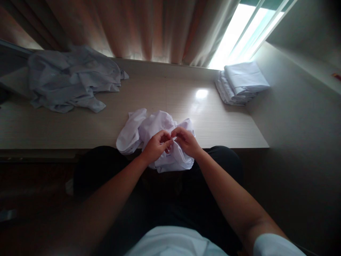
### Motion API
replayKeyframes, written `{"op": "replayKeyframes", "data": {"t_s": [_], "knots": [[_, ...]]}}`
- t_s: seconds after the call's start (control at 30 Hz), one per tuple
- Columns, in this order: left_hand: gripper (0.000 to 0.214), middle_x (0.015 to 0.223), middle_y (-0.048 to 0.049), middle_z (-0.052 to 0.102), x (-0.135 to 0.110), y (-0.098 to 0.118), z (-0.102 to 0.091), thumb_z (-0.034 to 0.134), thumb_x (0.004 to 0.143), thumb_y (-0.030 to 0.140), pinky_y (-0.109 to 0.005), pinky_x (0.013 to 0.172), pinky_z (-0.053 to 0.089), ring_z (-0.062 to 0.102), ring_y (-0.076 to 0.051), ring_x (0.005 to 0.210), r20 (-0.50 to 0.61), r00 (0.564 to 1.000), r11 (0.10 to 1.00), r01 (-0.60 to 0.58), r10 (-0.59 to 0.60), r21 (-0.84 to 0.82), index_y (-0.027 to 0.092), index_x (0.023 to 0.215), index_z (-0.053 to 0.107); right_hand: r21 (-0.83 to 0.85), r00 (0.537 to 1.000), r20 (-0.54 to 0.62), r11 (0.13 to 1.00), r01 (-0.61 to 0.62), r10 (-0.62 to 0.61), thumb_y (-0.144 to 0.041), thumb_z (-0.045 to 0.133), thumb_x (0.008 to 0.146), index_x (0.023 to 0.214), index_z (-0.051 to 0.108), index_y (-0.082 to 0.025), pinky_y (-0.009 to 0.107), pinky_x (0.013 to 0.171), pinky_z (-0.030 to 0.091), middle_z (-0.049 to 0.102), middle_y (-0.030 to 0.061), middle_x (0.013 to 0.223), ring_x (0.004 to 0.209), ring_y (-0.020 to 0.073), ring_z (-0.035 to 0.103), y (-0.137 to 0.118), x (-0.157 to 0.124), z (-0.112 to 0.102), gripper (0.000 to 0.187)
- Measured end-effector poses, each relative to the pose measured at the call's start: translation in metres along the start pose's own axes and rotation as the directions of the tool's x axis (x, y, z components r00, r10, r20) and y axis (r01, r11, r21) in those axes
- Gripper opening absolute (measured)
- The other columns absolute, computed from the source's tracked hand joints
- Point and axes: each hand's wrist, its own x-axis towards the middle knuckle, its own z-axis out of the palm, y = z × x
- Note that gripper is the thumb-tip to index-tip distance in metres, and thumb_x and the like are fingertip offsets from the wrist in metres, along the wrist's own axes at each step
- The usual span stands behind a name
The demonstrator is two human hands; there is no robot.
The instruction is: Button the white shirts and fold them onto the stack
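A crumpled white garment (160,122), which looks like a shirt, lies bunched at the front edge of the table, partly hanging over it. My left hand (157,145) pinches its cloth from the left, thumb and fingers pressed together. Close against it, my right hand (186,140) grips the same garment from the right, its fingertips meeting those of the left. Whatever small part sits between the fingertips is too small to make out. One rolled or folded sleeve-like part (130,135) of the cloth spreads to the left.
A loose heap of white clothes (71,78) lies at the back left of the pale table (149,90). Folded white clothes (245,81) are stacked at the back right, beside the wall (287,99). Behind the table hang curtains (149,28) and a bright window (237,32).
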Motion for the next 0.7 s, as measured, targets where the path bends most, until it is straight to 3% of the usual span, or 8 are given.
{"op": "replayKeyframes", "data": {"t_s": [0.43,0.7], "knots": [[0.031,0.072,0.0035,0.058,0.0001,-0.0015,0.0,0.072,0.082,0.04,-0.022,0.052,0.051,0.059,-0.01,0.056,-0.02,1.0,0.999,-0.001,0.002,0.038,0.018,0.089,0.05,-0.039,1.0,-0.002,0.999,-0.015,0.015,-0.026,0.052,0.093,0.094,0.053,-0.022,0.031,0.077,0.046,0.057,0.002,0.089,0.083,0.0161,0.055,0.0,-0.0027,0.007,0.005],[0.023,0.08,0.0019,0.059,-0.0018,-0.0015,-0.0036,0.063,0.088,0.04,-0.024,0.056,0.051,0.06,-0.011,0.061,0.032,0.997,0.967,-0.077,0.071,0.245,0.02,0.095,0.056,-0.159,0.995,0.009,0.982,0.101,-0.101,-0.028,0.047,0.096,0.091,0.05,-0.023,0.034,0.08,0.044,0.054,0.0033,0.091,0.086,0.0184,0.052,-0.0019,-0.0037,0.0082,0.008]]}}
